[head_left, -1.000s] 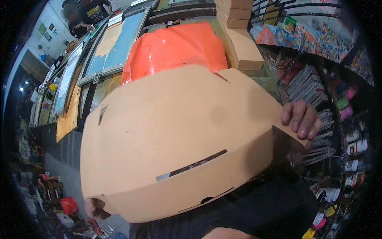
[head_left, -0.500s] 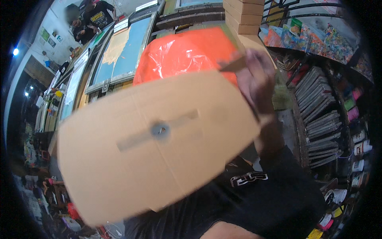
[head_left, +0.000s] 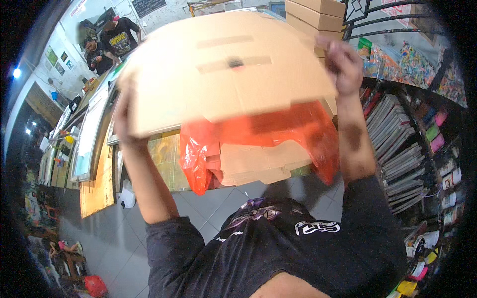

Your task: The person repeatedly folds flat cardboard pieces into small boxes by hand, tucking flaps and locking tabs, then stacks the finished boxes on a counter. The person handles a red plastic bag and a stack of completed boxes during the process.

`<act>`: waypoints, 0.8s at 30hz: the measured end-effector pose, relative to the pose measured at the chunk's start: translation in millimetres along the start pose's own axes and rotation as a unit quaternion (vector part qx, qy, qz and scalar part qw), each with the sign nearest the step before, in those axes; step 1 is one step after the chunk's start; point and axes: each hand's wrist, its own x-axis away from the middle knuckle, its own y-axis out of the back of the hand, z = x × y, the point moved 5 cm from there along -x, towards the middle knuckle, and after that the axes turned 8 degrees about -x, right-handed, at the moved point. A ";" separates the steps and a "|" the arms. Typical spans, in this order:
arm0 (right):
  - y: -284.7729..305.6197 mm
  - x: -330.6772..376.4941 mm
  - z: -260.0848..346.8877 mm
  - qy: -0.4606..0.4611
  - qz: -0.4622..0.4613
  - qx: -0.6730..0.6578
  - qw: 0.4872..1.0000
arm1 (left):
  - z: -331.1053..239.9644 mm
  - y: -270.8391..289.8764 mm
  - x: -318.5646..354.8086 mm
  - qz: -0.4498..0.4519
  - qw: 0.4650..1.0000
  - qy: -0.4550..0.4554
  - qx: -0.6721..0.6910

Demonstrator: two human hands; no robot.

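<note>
I hold up a large flat cardboard box (head_left: 184, 92), tan, with two darker strips and a small dark spot across its face. My left hand (head_left: 126, 109), blurred, grips its left edge. At the opposite edge my right hand (head_left: 345, 64) is closed on it, also blurred; some fingers are hidden behind it. Below and beyond the raised box, a shiny orange-red plastic bag (head_left: 196, 154) lies on the worktable, its near end gaping. More flat cardboard (head_left: 263, 159) shows inside that bag.
Folded boxes (head_left: 318, 22) are stacked at the back right. Thin frames (head_left: 397, 134) stand in a rack on my right, near tubs and bottles. Framed screens (head_left: 92, 144) lie on the left bench. Two people (head_left: 117, 37) stand at the far left. Grey tiles (head_left: 114, 248) cover the floor.
The flat box has been raised and moved away from me, now held level between both hands. My left hand has come into view. The bag's near opening now shows cardboard inside.
</note>
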 end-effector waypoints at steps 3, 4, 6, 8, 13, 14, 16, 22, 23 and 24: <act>42.1 60.1 -32.6 -0.070 0.030 0.101 0.992 | 69.1 -50.5 59.5 0.082 0.918 0.258 0.291; 48.2 84.2 -33.6 -0.103 0.040 0.172 0.979 | 87.8 -63.3 82.5 0.118 0.897 0.338 0.261; 57.1 127.2 -35.1 -0.183 0.010 0.207 0.961 | 92.6 -74.2 120.0 0.114 0.920 0.360 0.103; 54.7 148.9 -33.6 -0.208 0.025 0.296 0.932 | 108.6 -72.9 141.2 0.102 0.921 0.354 0.124; -16.5 171.4 -28.8 -0.194 0.279 0.526 0.780 | 97.3 -71.5 145.5 0.096 0.931 0.323 0.141; -26.5 178.8 -33.8 -0.196 0.333 0.549 0.741 | 93.8 -74.1 145.0 0.106 0.939 0.301 0.124; -26.1 200.4 -46.0 -0.245 0.351 0.565 0.706 | 93.6 -76.0 148.2 0.102 0.940 0.297 0.135; -29.8 210.2 -48.3 -0.233 0.373 0.580 0.685 | 79.4 -78.0 136.5 0.117 0.956 0.142 0.227; -30.9 207.6 -46.6 -0.238 0.379 0.577 0.683 | 77.1 -77.5 134.0 0.131 0.956 0.125 0.232; -32.5 205.3 -44.9 -0.243 0.385 0.574 0.680 | 75.3 -77.1 132.0 0.146 0.955 0.107 0.236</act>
